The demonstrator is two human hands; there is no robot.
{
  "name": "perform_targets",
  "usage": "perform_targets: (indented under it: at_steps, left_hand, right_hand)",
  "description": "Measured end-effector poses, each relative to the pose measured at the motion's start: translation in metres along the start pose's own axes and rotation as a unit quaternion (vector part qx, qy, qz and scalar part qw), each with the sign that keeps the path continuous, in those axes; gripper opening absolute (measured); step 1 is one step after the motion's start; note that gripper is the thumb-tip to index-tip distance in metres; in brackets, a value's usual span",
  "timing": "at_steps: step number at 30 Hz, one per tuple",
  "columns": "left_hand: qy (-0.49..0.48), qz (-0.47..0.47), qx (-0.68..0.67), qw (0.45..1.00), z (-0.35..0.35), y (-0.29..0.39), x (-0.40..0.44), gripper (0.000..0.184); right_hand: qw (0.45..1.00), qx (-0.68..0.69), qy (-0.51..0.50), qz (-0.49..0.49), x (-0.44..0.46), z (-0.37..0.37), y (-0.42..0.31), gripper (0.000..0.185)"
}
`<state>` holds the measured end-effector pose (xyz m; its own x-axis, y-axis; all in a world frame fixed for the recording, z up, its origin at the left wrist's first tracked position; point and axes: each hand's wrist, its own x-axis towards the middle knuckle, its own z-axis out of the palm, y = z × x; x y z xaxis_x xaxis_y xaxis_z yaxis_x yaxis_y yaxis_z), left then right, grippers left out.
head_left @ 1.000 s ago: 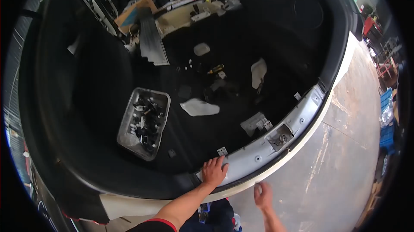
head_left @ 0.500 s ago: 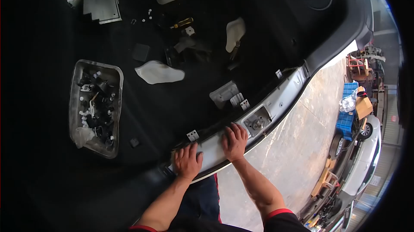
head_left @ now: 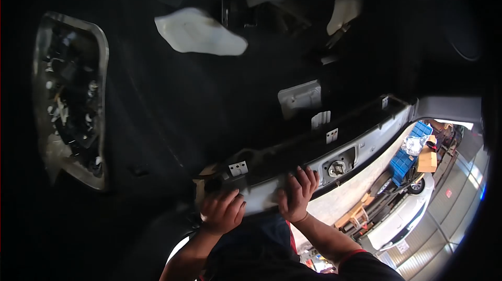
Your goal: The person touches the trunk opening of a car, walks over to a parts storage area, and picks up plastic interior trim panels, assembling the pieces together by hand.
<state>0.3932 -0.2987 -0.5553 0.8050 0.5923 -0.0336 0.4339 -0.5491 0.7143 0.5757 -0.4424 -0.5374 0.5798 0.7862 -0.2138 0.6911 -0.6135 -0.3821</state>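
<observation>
A pale metal sill [head_left: 264,197] runs along the edge of the dark, lined car boot in front of me. My left hand [head_left: 222,211] grips its left part, fingers bent over the top edge. Further right, my right hand [head_left: 298,196] clasps the same sill, with the thumb apart from the fingers. Just right of that hand sits a recess with a round metal fitting [head_left: 336,168]. A small perforated bracket [head_left: 238,168] stands behind the sill near my left hand, and another bracket [head_left: 332,135] lies farther right. The undersides of both hands are hidden.
A metal tray [head_left: 104,72] of clips and small parts lies at left. A white curved piece [head_left: 201,32], a second pale piece [head_left: 345,12] and a ribbed metal plate [head_left: 300,98] lie on the lining. Outside are a blue crate [head_left: 401,168] and a white car [head_left: 400,213].
My view has moved lower and closer into the boot, so the tray and loose pieces look bigger and higher. Both hands stay on the sill; the left fingers look more bent.
</observation>
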Motion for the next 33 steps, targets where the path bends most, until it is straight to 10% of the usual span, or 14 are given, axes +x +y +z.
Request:
perform_targets:
  at_steps: [33]
  left_hand:
    - [-0.111, -0.068, 0.114, 0.985, 0.001, 0.009, 0.025, 0.04]
  right_hand:
    - [0.999, 0.023, 0.015, 0.03, 0.004, 0.005, -0.002, 0.052]
